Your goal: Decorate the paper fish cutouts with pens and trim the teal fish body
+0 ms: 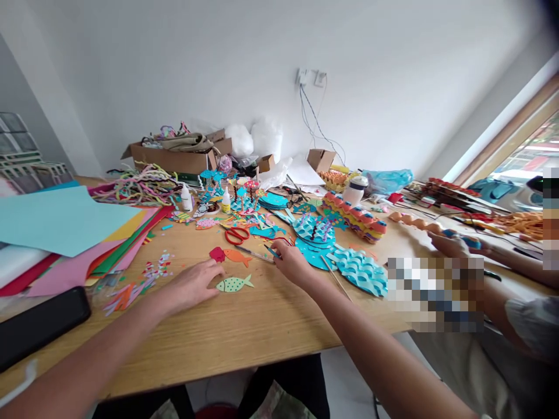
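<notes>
My left hand (197,283) rests on the table, its fingers loosely spread beside a light green paper fish (236,284) with dark dots. Its fingertips come close to a dark red paper piece (217,254); whether they touch it I cannot tell. An orange paper fish (237,257) lies just beyond. In the fingers of my right hand (289,261) is a thin dark blue pen (271,251), its tip pointing up to the left. A slim pen-like stick (251,254) lies on the wood between the hands. Red-handled scissors (236,235) are behind the orange fish.
Coloured sheets (48,218) and a black phone (43,326) lie at left, near paper scraps (131,294). Blue scaled paper fish (360,270) and a wooden stick (336,278) are at right. Glue bottles (186,198) stand behind. Another person's hands (452,244) work at far right.
</notes>
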`<state>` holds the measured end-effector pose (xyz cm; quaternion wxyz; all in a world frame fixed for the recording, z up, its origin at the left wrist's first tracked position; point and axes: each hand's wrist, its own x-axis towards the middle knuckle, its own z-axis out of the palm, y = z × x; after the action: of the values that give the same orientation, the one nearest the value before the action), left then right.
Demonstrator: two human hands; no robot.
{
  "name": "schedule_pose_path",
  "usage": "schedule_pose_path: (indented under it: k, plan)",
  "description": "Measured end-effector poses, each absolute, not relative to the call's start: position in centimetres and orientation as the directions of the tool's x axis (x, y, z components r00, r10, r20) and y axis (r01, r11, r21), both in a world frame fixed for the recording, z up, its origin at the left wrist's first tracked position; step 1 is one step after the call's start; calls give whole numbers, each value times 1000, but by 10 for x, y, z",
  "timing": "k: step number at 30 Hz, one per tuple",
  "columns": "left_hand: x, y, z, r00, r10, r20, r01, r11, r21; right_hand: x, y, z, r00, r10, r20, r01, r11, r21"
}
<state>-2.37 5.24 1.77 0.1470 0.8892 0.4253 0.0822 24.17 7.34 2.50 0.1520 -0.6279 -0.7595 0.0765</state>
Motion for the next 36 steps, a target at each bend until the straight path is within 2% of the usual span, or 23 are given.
schedule_pose_path:
  k: [10,19,26,30,36]
  plan:
    - [-20,55,19,648,760,61,712,-632,306,226,103,22,-66,995,81,982,79,-170]
    - [-17,62,13,637,759,134,696,-641,324,212,105,32,-114,993,44,989,117,-91]
    - [-19,65,6,585,776,236,671,-626,396,200,57,41,-303,953,-24,939,295,-175]
    - [-19,64,-3,534,795,290,670,-606,429,197,44,38,-315,947,-69,916,284,-283]
    - [-18,56,-9,532,778,333,655,-628,421,200,48,20,-331,944,1,880,309,-361]
